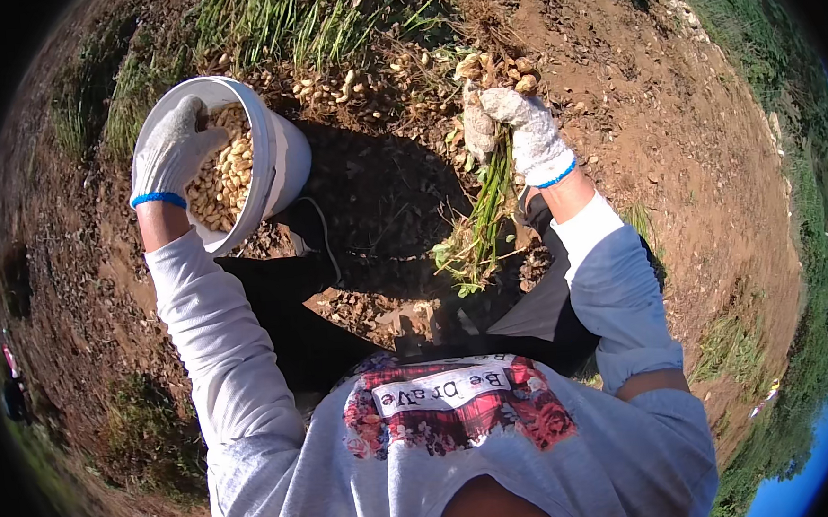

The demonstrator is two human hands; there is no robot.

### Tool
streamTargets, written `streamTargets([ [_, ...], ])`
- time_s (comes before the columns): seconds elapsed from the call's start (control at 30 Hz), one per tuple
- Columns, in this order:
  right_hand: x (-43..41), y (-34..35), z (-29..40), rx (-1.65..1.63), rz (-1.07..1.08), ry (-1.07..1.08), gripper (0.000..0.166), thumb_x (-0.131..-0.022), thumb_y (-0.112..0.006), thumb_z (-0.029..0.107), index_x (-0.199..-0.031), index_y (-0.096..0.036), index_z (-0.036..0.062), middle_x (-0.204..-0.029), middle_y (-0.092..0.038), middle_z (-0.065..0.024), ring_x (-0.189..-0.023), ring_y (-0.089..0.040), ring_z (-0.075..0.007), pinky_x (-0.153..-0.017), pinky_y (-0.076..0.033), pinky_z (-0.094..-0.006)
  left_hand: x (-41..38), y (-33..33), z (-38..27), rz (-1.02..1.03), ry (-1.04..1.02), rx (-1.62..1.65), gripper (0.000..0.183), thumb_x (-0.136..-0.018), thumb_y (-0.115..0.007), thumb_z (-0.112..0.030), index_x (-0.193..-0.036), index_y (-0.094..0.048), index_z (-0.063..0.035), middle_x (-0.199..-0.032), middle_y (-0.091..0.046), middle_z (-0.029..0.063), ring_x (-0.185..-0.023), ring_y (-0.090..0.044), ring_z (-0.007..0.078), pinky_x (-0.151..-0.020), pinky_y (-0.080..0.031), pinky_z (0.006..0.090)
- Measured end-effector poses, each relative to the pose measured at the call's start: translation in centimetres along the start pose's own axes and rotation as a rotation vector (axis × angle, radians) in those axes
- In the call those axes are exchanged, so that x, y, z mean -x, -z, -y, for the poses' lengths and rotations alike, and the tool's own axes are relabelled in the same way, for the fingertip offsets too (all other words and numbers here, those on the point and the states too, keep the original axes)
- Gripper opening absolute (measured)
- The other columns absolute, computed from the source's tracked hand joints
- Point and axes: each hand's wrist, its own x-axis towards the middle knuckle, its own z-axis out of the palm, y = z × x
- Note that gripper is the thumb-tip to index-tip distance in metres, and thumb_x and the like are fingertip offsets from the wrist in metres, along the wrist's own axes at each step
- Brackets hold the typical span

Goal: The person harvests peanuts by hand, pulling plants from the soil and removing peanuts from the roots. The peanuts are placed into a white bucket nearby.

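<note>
A white plastic bucket [287, 159] tilts toward me at the left, partly filled with unshelled peanuts [227, 174]. Inside its mouth is my left hand [178, 146] in a white knitted glove with a blue cuff edge; the thumb stands apart from the other fingers, whose tips are hidden from view. At the right, my right hand [519, 120], in a like glove, grips a bunch of peanut plants [489, 208] by the stems. Peanut pods [498, 72] and roots stick up above that fist, while the green stems and leaves hang down toward my legs.
Pulled peanut plants [293, 21] lie in a heap beyond the bucket, with pods [347, 88] on their near side. My bent legs in dark trousers are on both sides of shaded soil [388, 189]. Reddish-brown dirt [662, 137] and green growth [803, 163] extend at the right.
</note>
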Motion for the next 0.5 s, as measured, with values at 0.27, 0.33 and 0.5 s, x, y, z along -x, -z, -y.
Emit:
streamTargets([
  [0.27, 0.6, -1.7, 0.4, -0.103, 0.187, -0.075, 0.033, -0.084, -0.071, 0.014, -0.111, -0.063, -0.0023, -0.084, -0.068, -0.0113, -0.065, -0.066, -0.0203, -0.056, -0.054, -0.0318, -1.0, -4.5, -10.6, 0.173, -0.325, 0.916, 0.048, -0.090, -0.068, -0.032, -0.129, -0.056, -0.0057, -0.120, -0.063, 0.0136, -0.105, -0.063, 0.0275, -0.091, -0.050, 0.0361],
  [0.33, 0.8, -1.7, 0.5, -0.089, 0.226, -0.049, 0.040, -0.084, -0.072, 0.013, -0.120, -0.061, -0.0003, -0.093, -0.069, -0.0110, -0.070, -0.067, -0.0206, -0.060, -0.055, -0.0326, 0.3, -4.3, -15.2, 0.315, -0.498, 1.188, 0.050, -0.091, -0.068, -0.031, -0.130, -0.054, -0.0026, -0.118, -0.063, 0.0128, -0.103, -0.063, 0.0235, -0.090, -0.050, 0.0337],
  [0.5, 1.5, -2.0, 1.0, 0.090, 0.274, -0.092, 0.048, -0.087, -0.066, 0.023, -0.126, -0.057, -0.0018, -0.099, -0.069, -0.0136, -0.077, -0.067, -0.0219, -0.066, -0.056, -0.0358, 1.8, -3.8, -17.9, 0.432, -0.606, 1.218, 0.052, -0.091, -0.070, -0.023, -0.132, -0.050, 0.0009, -0.120, -0.061, 0.0108, -0.108, -0.057, 0.0167, -0.093, -0.047, 0.0324],
])
